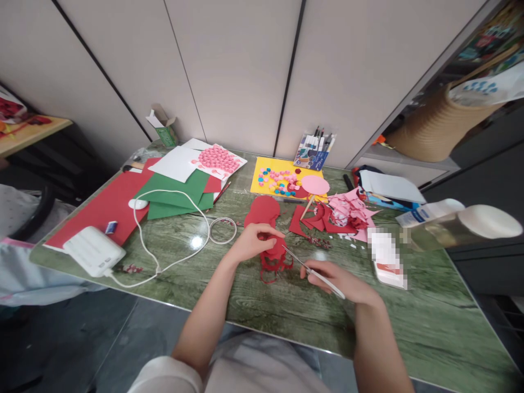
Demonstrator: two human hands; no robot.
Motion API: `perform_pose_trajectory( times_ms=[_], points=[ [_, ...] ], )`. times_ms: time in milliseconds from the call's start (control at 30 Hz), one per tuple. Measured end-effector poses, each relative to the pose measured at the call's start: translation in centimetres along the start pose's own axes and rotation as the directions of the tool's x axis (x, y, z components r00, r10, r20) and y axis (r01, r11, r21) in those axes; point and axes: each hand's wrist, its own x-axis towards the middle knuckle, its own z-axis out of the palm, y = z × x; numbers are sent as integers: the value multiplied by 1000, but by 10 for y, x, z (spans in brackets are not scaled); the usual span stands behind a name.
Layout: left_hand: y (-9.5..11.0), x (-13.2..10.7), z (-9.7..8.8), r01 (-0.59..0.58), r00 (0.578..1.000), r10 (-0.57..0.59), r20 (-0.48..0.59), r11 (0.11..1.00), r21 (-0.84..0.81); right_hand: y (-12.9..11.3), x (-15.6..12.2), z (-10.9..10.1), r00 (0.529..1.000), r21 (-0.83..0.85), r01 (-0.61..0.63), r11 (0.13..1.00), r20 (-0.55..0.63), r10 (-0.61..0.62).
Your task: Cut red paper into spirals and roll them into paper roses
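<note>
Your left hand [252, 240] pinches the red paper [277, 250] above curled red strips [270, 267] on the worktop [413, 327]; feed the paper round, fingertips clear of the blades. Rightward, the scissors [327, 282] point at its edge, your right hand [338, 275] curled around their handles: favour short, smooth strokes.

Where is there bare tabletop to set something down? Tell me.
Bare tabletop lies right of the right forearm, in front of the clear bottle. A smaller patch lies between the white cable and left forearm. Crowded: the back middle, with yellow sheet and pink scraps, and the left, with red sheet and green sheets.
</note>
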Motion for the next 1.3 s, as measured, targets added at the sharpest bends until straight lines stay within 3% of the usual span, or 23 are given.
perform_pose_trajectory(
  times_ms=[233,467,633,833,1300],
  points=[
    [1,2,4,-21,992,7,-122,994,-109,-2,1,-1,996,-23,48,999,-80,-50],
    [-7,4,13,-4,967,-70,-246,958,-287,3,10,8,982,170,169,971,-113,-151],
    [-7,4,20,-26,948,-89,-305,935,-353,5,17,14,959,338,281,898,-123,-253],
    [-1,3,25,-40,915,-111,-389,933,-359,11,29,26,954,574,293,765,-125,-272],
    [1,2,31,30,902,-174,-395,938,-344,15,36,30,952,575,306,759,-187,-242]
  ],
)
